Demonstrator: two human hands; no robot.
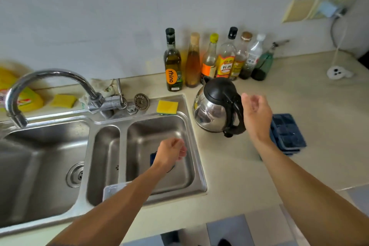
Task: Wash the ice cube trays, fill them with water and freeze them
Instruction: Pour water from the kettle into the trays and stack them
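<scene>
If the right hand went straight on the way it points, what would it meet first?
Probably the kettle, at its black handle, just ahead of the right hand. Depth is unclear, so the hand may sit above it.

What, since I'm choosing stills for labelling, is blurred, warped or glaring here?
Head view: the wide-angle lens bows the faucet and sink rim. Head view: motion blur smears the left hand. Head view: bright reflections sit on the kettle. Head view: the wall sockets near the corner look soft.
</scene>
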